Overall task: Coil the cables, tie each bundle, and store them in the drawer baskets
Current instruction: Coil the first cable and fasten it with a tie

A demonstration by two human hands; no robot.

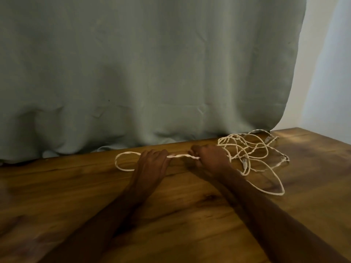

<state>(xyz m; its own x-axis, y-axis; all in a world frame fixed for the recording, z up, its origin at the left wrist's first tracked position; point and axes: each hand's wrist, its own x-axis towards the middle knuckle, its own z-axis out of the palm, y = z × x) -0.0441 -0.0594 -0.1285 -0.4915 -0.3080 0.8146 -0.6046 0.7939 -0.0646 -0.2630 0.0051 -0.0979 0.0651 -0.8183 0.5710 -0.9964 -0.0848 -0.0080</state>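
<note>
Cable (182,156) lies near the far edge of a wooden table (76,196), seen from the head camera. A grey-green curtain (152,73) hangs down to that edge, with a pale wall (326,73) to its right. Both forearms cross the near tabletop, and the right hand (210,156) hides part of the tangle. The cable is white and braided. A short twisted stretch runs between the two hands, one open loop lies left of the left hand (153,160), and a loose tangle with a plug (245,164) spreads to the right. Both hands have fingers curled around the cable. There is one tangle, but I cannot tell how many cables are in it.
</note>
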